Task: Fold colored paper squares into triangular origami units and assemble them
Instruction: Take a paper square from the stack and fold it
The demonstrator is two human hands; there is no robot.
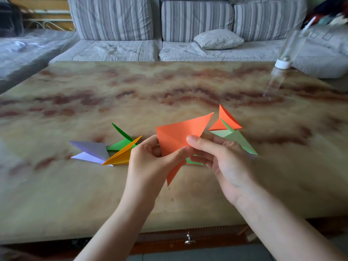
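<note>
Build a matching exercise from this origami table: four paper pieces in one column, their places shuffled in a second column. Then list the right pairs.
Pieces
1. orange sheet
2. purple unit
3. pale green unit
4. yellow unit

Places
A. leftmost paper on the table
B. lying right of the right hand
C. pinched by the left hand and the right hand
D. between the purple unit and the left hand

Pairs: 1-C, 2-A, 3-B, 4-D

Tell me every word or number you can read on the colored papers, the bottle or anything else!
None: no word, number or sign can be read anywhere.
Orange paper, held by the left hand and right hand: plain.
Purple unit, yellow unit and the other folded units on the table: plain colors, no print.
Clear bottle: blurred, no label readable.
</note>
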